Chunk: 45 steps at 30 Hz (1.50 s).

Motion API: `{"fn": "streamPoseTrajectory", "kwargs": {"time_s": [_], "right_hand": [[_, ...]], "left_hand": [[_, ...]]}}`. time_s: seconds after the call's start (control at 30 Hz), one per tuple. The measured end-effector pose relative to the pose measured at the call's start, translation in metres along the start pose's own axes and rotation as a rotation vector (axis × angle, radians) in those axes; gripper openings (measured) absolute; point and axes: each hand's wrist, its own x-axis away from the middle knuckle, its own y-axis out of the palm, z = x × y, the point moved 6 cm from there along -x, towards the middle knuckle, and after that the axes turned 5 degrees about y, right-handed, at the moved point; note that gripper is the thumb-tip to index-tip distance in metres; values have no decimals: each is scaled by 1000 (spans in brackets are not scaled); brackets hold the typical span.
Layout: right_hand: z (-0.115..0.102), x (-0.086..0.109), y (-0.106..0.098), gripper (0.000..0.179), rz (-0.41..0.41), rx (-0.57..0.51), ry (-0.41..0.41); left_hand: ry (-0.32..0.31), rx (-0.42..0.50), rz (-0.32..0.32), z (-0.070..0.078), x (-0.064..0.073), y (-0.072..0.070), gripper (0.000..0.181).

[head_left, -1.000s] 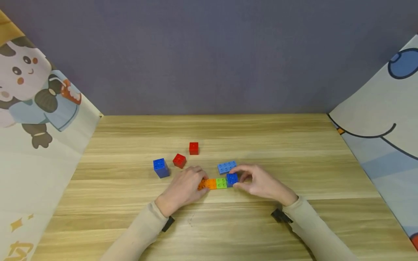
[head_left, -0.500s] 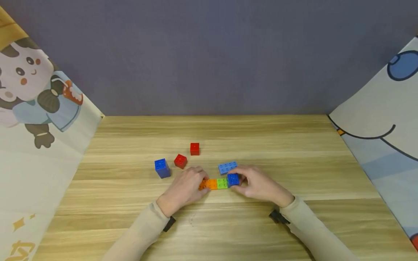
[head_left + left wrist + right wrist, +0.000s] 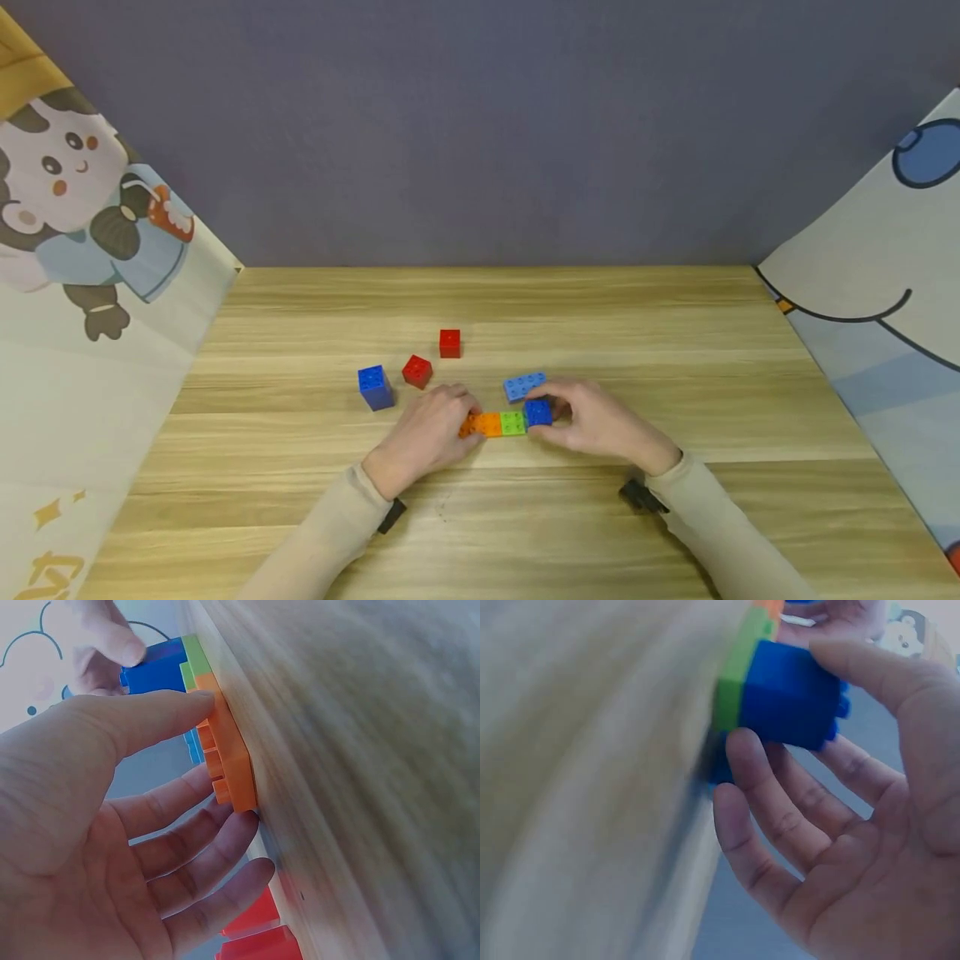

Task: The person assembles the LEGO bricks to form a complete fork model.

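My left hand (image 3: 427, 429) holds the orange brick (image 3: 231, 750) between thumb and fingers, covering its left part in the head view. A lime green brick (image 3: 513, 423) lies flat against the orange one's right end. The dark blue block (image 3: 791, 694) stands on the green brick's right end, studs facing up. My right hand (image 3: 596, 423) pinches this block, thumb on the near side and fingers on the far side. Just behind it, a light blue brick (image 3: 524, 387) lies on the table, partly hidden by the right fingers.
Left of the hands, a tall dark blue block (image 3: 376, 388) stands on the wooden table (image 3: 495, 533). Two red blocks, one turned at an angle (image 3: 417, 372) and one farther back (image 3: 450, 343), sit nearby. A grey wall (image 3: 495, 133) rises behind.
The right fingers have shifted slightly round the dark blue block. Both hands keep their hold, and the bricks stay in the same arrangement. The head view has drifted a little.
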Motion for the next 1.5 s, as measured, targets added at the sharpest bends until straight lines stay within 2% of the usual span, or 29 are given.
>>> {"fn": "streamPoseTrajectory", "kwargs": {"time_s": [0.23,0.4,0.53,0.73,1.13,1.5], "right_hand": [[-7,-1,-18,51,-28,11,12],[-15,-8,-30,54,-14,18,13],[-20,-20,-38,47,23,33,1],[-23,-39,-46,36,40,-10,41],[-31,-78,-42,36,23,7,73],[-36,-112,-28,38,-16,44,72]], "left_hand": [[1,-5,-1,0,0,1,31],[6,-13,0,0,0,1,31],[3,-9,0,-1,1,1,31],[0,-14,-1,0,2,1,31],[13,-32,14,2,3,1,30],[22,-42,18,3,3,0,29]]}}
